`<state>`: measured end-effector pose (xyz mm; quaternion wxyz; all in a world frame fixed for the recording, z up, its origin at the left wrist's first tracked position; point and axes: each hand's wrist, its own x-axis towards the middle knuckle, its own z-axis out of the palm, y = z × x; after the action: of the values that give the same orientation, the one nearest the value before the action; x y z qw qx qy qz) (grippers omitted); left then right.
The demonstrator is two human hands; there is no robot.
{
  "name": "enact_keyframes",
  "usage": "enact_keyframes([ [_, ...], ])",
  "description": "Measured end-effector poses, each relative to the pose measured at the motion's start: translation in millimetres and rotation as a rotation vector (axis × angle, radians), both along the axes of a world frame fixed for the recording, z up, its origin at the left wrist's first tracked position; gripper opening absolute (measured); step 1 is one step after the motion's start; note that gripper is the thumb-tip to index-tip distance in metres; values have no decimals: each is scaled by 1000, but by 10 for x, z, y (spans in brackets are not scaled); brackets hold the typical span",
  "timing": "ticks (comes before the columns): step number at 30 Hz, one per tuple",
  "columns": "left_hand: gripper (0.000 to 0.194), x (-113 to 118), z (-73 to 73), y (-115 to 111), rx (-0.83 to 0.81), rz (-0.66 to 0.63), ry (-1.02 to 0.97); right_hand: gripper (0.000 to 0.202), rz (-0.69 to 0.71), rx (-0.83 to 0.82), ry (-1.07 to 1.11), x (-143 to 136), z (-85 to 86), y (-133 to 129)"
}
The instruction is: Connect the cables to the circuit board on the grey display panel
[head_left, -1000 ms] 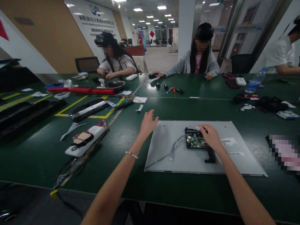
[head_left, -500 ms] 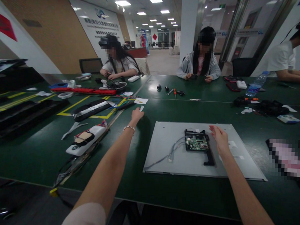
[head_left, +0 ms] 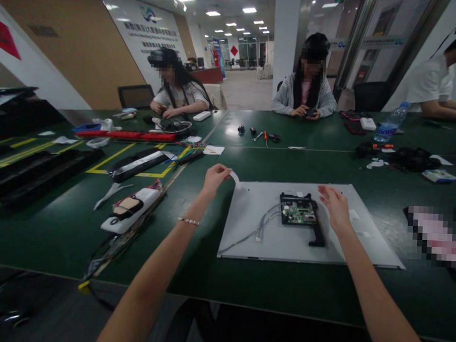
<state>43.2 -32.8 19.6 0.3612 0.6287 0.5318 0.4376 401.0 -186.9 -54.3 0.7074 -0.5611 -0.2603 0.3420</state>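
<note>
Between the fingertips of my left hand is a curved white strip, perhaps tape or paper. Its loose end hangs near the far left corner of a flat grey-white panel on the table. My right hand hovers over the panel's right half, fingers loosely apart and holding nothing I can see. Just left of that hand, a green circuit board sits in a black plastic bracket on the panel. Grey cables run from the board towards the panel's near left corner.
To the left lie a white elongated device, bundled wires and black trays. Small tools, including an orange screwdriver, are at the back. A water bottle stands at the far right. Several people sit around the table.
My left hand has moved right, towards the panel, carrying the white strip, which now curls out to the right. My right hand has stayed about where it was.
</note>
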Motion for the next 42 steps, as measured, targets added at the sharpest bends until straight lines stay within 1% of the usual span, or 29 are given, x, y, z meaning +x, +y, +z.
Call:
enact_keyframes([
  [1, 19, 89, -12, -160, -18, -64, -27, 33, 15, 6, -15, -25, 36, -17],
  [3, 25, 268, -23, -512, -66, -265, -113, 34, 60, 22, -80, -87, 110, -54],
  [4, 27, 351, -22, -685, -86, -351, -93, 34, 90, 31, -131, -125, 147, -72],
  [5, 28, 426, -20, -843, -88, -407, -60, 35, 124, 38, -192, -165, 183, -91],
  [7, 23, 547, -22, -1091, -73, -492, 31, 35, 199, 47, -343, -250, 253, -132],
  [8, 20, 591, -29, -1175, -57, -512, 75, 35, 237, 56, -433, -293, 286, -154],
  [10, 14, 645, -52, -1266, -23, -543, 170, 32, 328, 85, -641, -378, 343, -201],
  [13, 9, 660, -94, -1283, 44, -553, 320, 26, 492, 155, -974, -499, 399, -274],
  [16, 7, 631, -133, -1269, 107, -516, 418, 29, 642, 222, -1234, -627, 434, -346],
  [20, 7, 593, -204, -1282, 113, -503, 459, 31, 819, 291, -1390, -801, 478, -429],
  [23, 8, 590, -264, -1291, 112, -503, 461, 30, 899, 303, -1438, -884, 482, -462],
  [28, 11, 605, -317, -1296, 154, -490, 468, 33, 953, 288, -1480, -917, 443, -458],
  [32, 12, 613, -319, -1319, 197, -483, 511, 24, 931, 277, -1488, -926, 431, -438],
  [37, 15, 638, -311, -1355, 229, -418, 601, 17, 908, 260, -1499, -936, 422, -434],
  [42, 15, 663, -336, -1376, 238, -362, 669, 19, 909, 257, -1485, -931, 422, -443],
])
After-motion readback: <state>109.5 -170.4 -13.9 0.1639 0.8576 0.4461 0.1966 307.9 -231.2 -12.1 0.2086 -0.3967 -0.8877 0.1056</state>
